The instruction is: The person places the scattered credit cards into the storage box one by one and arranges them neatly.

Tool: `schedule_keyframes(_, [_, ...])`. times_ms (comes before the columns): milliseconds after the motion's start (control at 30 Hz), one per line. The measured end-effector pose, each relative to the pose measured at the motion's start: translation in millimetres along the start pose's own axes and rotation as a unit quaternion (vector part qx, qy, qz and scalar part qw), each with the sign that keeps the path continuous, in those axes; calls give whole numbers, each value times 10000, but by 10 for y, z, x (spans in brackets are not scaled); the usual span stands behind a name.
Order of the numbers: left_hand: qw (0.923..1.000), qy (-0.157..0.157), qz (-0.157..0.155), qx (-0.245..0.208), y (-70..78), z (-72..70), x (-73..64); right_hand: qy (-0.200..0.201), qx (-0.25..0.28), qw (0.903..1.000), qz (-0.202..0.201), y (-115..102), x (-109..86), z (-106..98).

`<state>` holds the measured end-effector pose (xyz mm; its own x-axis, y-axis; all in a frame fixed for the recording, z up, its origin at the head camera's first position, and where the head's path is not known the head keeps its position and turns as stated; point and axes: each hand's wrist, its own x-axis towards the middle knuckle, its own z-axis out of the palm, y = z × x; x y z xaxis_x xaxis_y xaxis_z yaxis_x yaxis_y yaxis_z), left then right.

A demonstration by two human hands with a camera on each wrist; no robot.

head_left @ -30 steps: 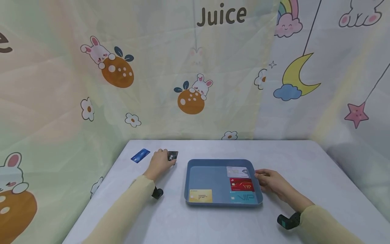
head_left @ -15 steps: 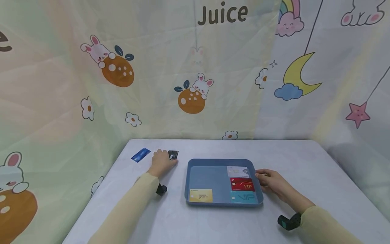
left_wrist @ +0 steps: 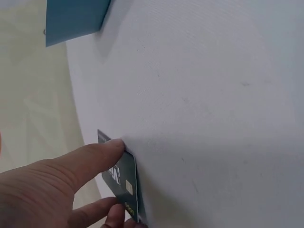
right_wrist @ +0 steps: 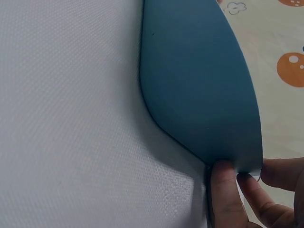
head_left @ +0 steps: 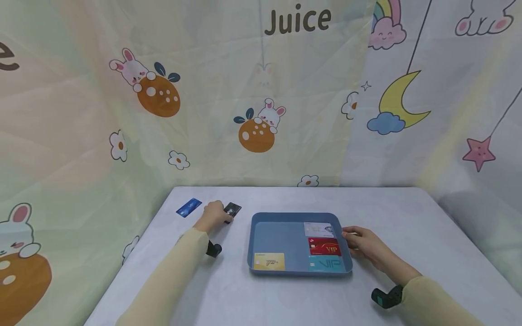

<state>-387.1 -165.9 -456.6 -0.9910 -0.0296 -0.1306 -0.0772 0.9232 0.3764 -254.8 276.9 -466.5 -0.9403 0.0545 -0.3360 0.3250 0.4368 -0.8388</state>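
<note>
At the back left of the table, my left hand [head_left: 213, 215] pinches a black bank card [head_left: 233, 209] by its edges. In the left wrist view the thumb [left_wrist: 113, 151] lies on one edge of the card and fingertips are at the opposite edge; the card stands tilted against the table. My right hand [head_left: 369, 243] touches the outer right wall of a blue tray [head_left: 281, 216]. In the right wrist view its fingers [right_wrist: 225, 190] meet the tray's wall near the table, without visibly curling round it.
A blue card [head_left: 189, 207] lies left of my left hand. Inside the tray, a yellow card [head_left: 269, 261] is at the front left. White [head_left: 318, 229], red [head_left: 324, 246] and teal [head_left: 325, 263] cards line its right side. Printed curtains [head_left: 204, 113] stand behind the white table [head_left: 285, 299].
The black card has turned and now slants to the right, its near end by my left thumb. My left hand has drawn slightly back. The right hand and tray have stayed put.
</note>
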Motion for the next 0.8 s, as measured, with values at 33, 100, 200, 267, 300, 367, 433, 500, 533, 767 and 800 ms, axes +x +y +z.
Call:
schedule_keyframes(33, [10000, -38, 51, -54, -3, -7, -1, 6, -6, 10000, -1, -1, 1, -1])
schedule_keyframes(100, [9995, -77, 144, -257, -10, -16, -15, 14, -12, 10000, -7, 0, 2, -3])
schedule_keyframes(200, [9977, -47, 333, -589, -25, -23, -35, 28, -5, 10000, 1, 4, 8, -3])
schedule_keyframes(267, [9960, -7, 414, -797, -41, -21, -35, 33, -8, 10000, -10, 3, 4, 0])
schedule_keyframes(300, [9951, -9, 426, -887, -51, -19, -35, 35, -10, 10000, -19, 1, 1, 1])
schedule_keyframes(367, [9937, 8, 446, -1032, -73, -11, -29, 39, -10, 10000, -22, 2, -2, 5])
schedule_keyframes(433, [9921, 67, 432, -1174, -96, -2, -17, 35, -8, 10000, -25, 2, -3, 6])
schedule_keyframes(500, [9899, 150, 398, -1353, -114, -7, -15, 36, -3, 10000, -25, 3, 0, 3])
schedule_keyframes(533, [9887, 217, 403, -1429, -124, -10, -14, 35, -4, 10000, -17, 6, 2, 3])
schedule_keyframes(767, [9799, 349, 386, -1927, -167, -33, 15, 8, 24, 10000, 5, 2, 3, -8])
schedule_keyframes(800, [9786, 333, 366, -1996, -170, -37, 21, 6, 37, 10000, 12, -3, 1, -8])
